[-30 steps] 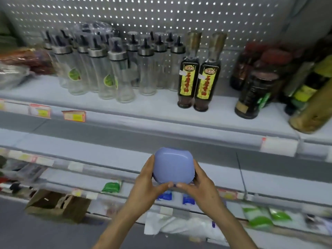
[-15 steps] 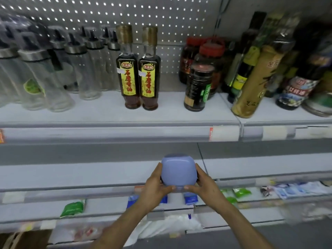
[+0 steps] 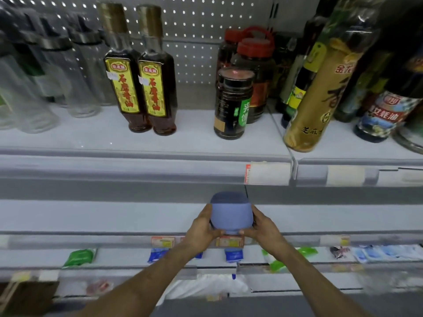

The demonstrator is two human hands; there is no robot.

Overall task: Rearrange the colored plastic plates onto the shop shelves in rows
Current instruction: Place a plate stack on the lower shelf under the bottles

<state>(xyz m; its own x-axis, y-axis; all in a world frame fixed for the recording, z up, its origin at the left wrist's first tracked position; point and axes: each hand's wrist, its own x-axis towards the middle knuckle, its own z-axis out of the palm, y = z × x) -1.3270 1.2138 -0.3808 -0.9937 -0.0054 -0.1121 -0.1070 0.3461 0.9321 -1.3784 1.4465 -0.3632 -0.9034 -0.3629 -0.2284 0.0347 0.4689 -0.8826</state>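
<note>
We find the blue plate [image 3: 231, 215] held at the front edge of the bare middle shelf [image 3: 103, 216]. The left hand [image 3: 201, 227] grips it at nine o'clock and the right hand [image 3: 263, 226] at three, fingers curled round its edges. Risks, in our judgement:
- its twelve o'clock edge clipping the upper shelf lip [image 3: 137, 170];
- smooth plastic slipping from edge-only grips.

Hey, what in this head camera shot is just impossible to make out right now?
All in the head view:
Blue plate: the left hand and right hand cover its side edges, so whether more plates are stacked behind it cannot be told.
Price tags: too blurred to read.
Clear dispenser bottles: blurred and cut off by the left edge.
Rounded object: cut off by the right edge, so what it is cannot be told.
</note>
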